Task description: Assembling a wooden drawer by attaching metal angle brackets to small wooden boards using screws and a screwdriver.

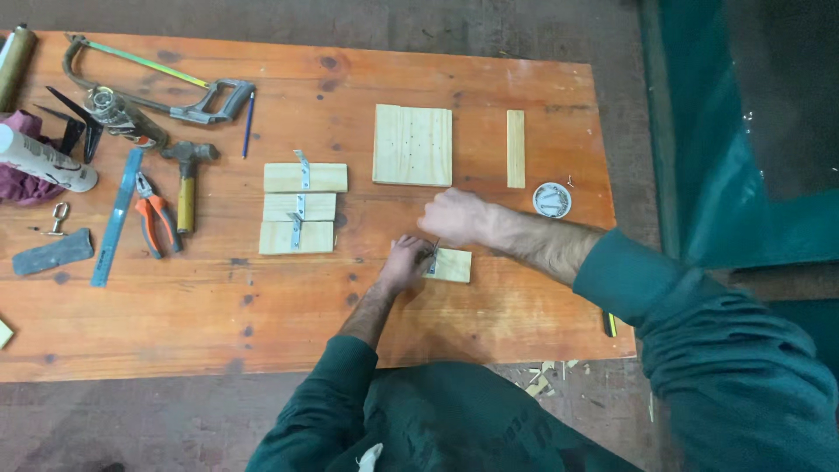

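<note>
Round tin [551, 199] at 2 o'clock holds small metal pieces, kind unclear. Left hand [405, 260] pinches a bracket [431, 259] on the small wood block [452, 265] at desk [489, 323] centre; right hand [454, 217] closed just above, contents untellable. Bare desk toward 6 o'clock edge.

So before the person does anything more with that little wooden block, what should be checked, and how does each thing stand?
1. Small wood block lies flat on the workbench: ok.
2. Left hand rests on the block's left end, steadying it: ok.
3. Right hand is closed just above the block; what it grips: cannot tell.
4. Metal bracket sits at the block's left end between the hands; whether it is squared up: cannot tell.
5. Round tin of small metal pieces sits close by the right forearm: ok.
6. Hammer lies far to the left, away from both hands: not ok if it is needed.
</note>
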